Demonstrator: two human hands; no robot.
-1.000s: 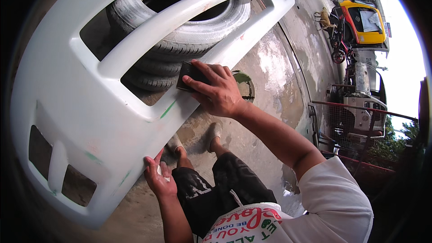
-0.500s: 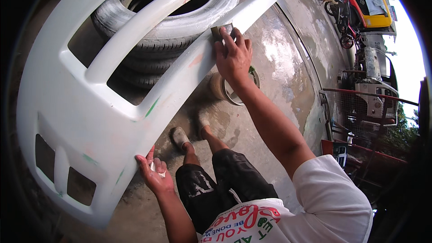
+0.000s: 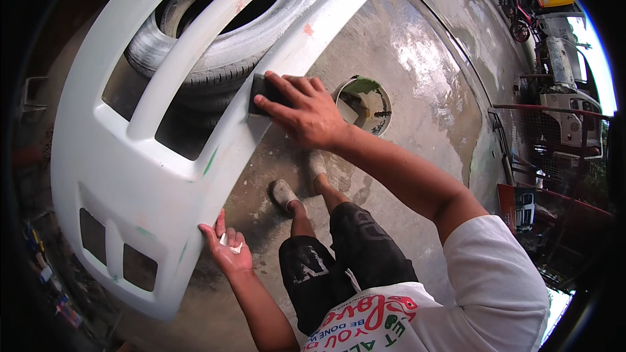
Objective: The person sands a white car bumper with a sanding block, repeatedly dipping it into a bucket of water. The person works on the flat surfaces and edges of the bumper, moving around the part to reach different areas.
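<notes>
A white car bumper (image 3: 117,156) with long openings and green and reddish patches fills the left side, lying over a stack of tires (image 3: 225,58). My right hand (image 3: 306,107) presses a dark grey piece of sandpaper (image 3: 264,94) flat on the bumper's narrow lower strip, fingers closed over it. Whether a block backs the sandpaper is hidden. My left hand (image 3: 228,251) grips the bumper's near edge between thumb and index finger. A crumpled white scrap (image 3: 230,243) is tucked in its curled fingers; what it is made of I cannot make out.
A round bucket (image 3: 375,94) with green on its inner wall stands on the wet concrete floor (image 3: 417,117) beyond my right hand. My feet are below the bumper. Farther right are a red-railed mesh fence (image 3: 541,140), a motorcycle (image 3: 515,0) and a white vehicle body (image 3: 567,120).
My right hand has slid the sandpaper along the strip toward me and to the left. My left hand keeps its hold on the edge. The view has shifted, bringing the bucket's inside into sight.
</notes>
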